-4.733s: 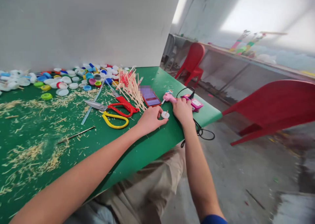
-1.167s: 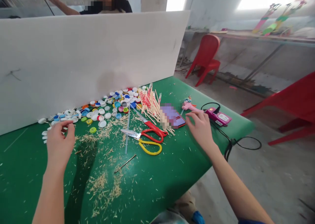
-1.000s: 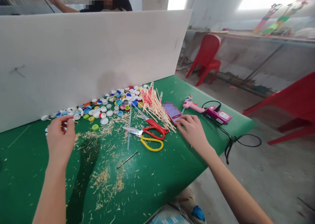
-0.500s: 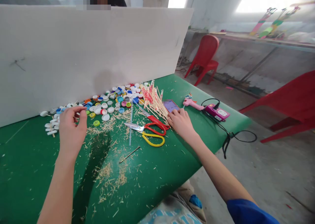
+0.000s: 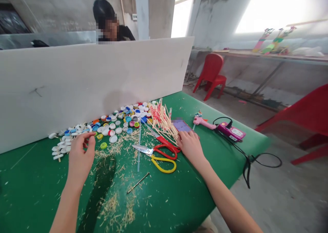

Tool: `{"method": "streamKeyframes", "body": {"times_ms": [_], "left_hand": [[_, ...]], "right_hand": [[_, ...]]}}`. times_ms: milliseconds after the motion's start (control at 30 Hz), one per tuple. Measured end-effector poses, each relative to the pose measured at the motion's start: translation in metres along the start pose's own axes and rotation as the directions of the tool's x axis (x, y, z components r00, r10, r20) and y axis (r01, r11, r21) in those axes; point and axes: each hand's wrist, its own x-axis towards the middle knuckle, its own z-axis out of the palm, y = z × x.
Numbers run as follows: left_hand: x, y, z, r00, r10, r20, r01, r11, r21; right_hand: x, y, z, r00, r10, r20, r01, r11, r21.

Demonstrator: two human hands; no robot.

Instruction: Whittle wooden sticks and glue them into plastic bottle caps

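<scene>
My left hand (image 5: 82,154) hovers over the left of the table, fingers curved and thumb apart, with nothing visible in it. Beside it lie white caps joined on sticks (image 5: 60,149) and a heap of coloured bottle caps (image 5: 112,126). My right hand (image 5: 191,147) rests with loosely bent fingers against the near edge of a phone (image 5: 181,125); its fingertips are partly hidden. Just left of that hand are a bundle of wooden sticks (image 5: 164,120), a red-handled tool (image 5: 166,142) and scissors (image 5: 156,154) with red and yellow handles.
A pink glue gun (image 5: 204,123) and a magenta power box (image 5: 231,132) with black cable lie at the right. Wood shavings (image 5: 110,205), a clear glue stick (image 5: 139,151) and a thin metal rod (image 5: 137,182) lie in the middle. A white board (image 5: 89,79) stands behind; a person (image 5: 107,24) sits beyond.
The view has tilted up, so the table sits lower and more of the person behind the board shows. Both hands keep nearly the same places over the table.
</scene>
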Motion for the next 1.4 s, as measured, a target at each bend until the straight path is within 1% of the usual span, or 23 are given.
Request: {"method": "streamKeyframes", "body": {"times_ms": [200,333,400,467,533,567,600,633,667,733,867,967,1133,1233,1333,1400], "left_hand": [[-0.005,0.002,0.008,0.998,-0.002,0.058,0.003,1.0,-0.02],[-0.009,0.007,0.015,0.992,-0.032,0.121,0.037,0.998,-0.044],[-0.015,0.013,0.022,0.981,-0.036,0.193,0.055,0.994,-0.091],[-0.023,0.022,0.031,0.948,-0.008,0.319,0.068,0.982,-0.176],[-0.032,0.033,0.042,0.878,0.065,0.474,0.088,0.952,-0.294],[-0.037,0.037,0.046,0.852,0.115,0.511,0.09,0.929,-0.359],[-0.041,0.042,0.05,0.842,0.152,0.518,0.092,0.905,-0.415],[-0.044,0.045,0.053,0.848,0.165,0.504,0.097,0.886,-0.453],[-0.046,0.047,0.054,0.859,0.17,0.484,0.098,0.872,-0.48],[-0.047,0.05,0.052,0.884,0.166,0.437,0.094,0.853,-0.514],[-0.04,0.046,0.038,0.926,0.161,0.342,0.062,0.829,-0.556],[-0.035,0.04,0.032,0.929,0.167,0.33,0.035,0.849,-0.527],[-0.037,0.036,0.037,0.935,0.153,0.319,0.07,0.805,-0.589],[-0.036,0.038,0.039,0.95,0.122,0.288,0.1,0.753,-0.65],[-0.031,0.039,0.034,0.979,0.059,0.193,0.109,0.65,-0.752],[-0.026,0.038,0.028,0.989,0.033,0.142,0.091,0.622,-0.778]], "right_hand": [[-0.005,-0.004,0.0,0.991,0.132,-0.036,-0.122,0.97,0.208],[-0.016,-0.016,-0.01,0.99,0.139,-0.026,-0.119,0.915,0.386],[-0.024,-0.029,-0.018,0.993,0.119,-0.024,-0.094,0.877,0.472],[-0.033,-0.047,-0.026,0.997,0.079,-0.019,-0.056,0.831,0.553],[-0.043,-0.068,-0.033,1.0,0.02,-0.006,-0.012,0.786,0.618],[-0.048,-0.079,-0.036,1.0,-0.025,0.007,0.014,0.753,0.658],[-0.053,-0.089,-0.039,0.997,-0.066,0.036,0.018,0.676,0.736],[-0.057,-0.098,-0.04,0.993,-0.103,0.065,0.012,0.612,0.791],[-0.061,-0.107,-0.041,0.988,-0.126,0.09,-0.002,0.572,0.82],[-0.068,-0.12,-0.041,0.982,-0.145,0.119,-0.025,0.531,0.847],[-0.075,-0.134,-0.032,0.977,-0.195,0.085,0.047,0.591,0.806],[-0.076,-0.136,-0.025,0.977,-0.206,0.062,0.084,0.632,0.771],[-0.076,-0.136,-0.017,0.974,-0.222,0.034,0.135,0.698,0.703],[-0.077,-0.134,-0.014,0.971,-0.239,0.014,0.17,0.73,0.662],[-0.079,-0.133,-0.012,0.959,-0.282,-0.014,0.229,0.749,0.622],[-0.08,-0.134,-0.01,0.941,-0.337,-0.044,0.294,0.741,0.604]]}}
